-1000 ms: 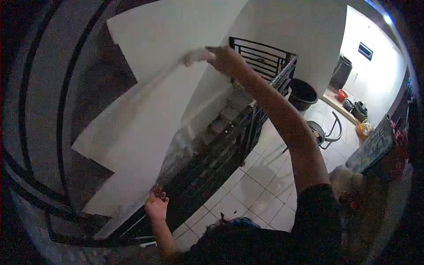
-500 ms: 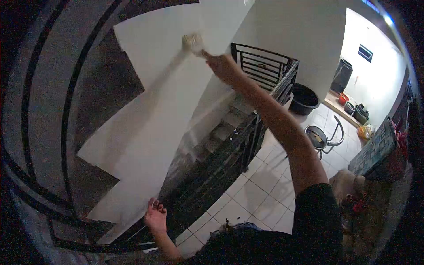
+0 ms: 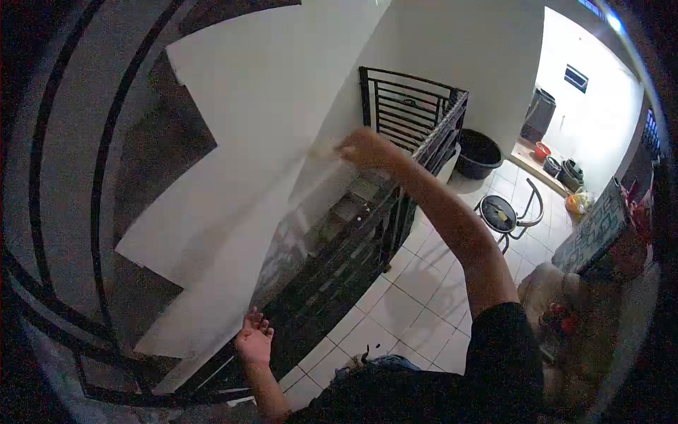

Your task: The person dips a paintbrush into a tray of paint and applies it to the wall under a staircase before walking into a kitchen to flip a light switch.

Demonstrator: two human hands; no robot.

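The right hand was raised to the upper middle of the frame, its fingers curled around the handle of a pale paintbrush whose blurred head lay against the white zigzag side wall of the staircase; the exact grip could not be made out. That white stepped surface filled the upper left and centre of the frame, its sawtooth edge cutting against the darker grey underside of the steps to the left.

The left hand was in the lower middle of the frame, palm open and fingers loosely spread, resting against or just beside the bottom edge of the same white wall; contact could not be told for certain.

Curved black metal railing bars swept down the left edge of the frame. A black barred metal gate stood right of the brush, with dark stair treads below it. Further right, on the white tiled floor, sat a dark round plastic tub and a round black metal-legged stool. A bright white room with dark containers opened in the upper right corner.
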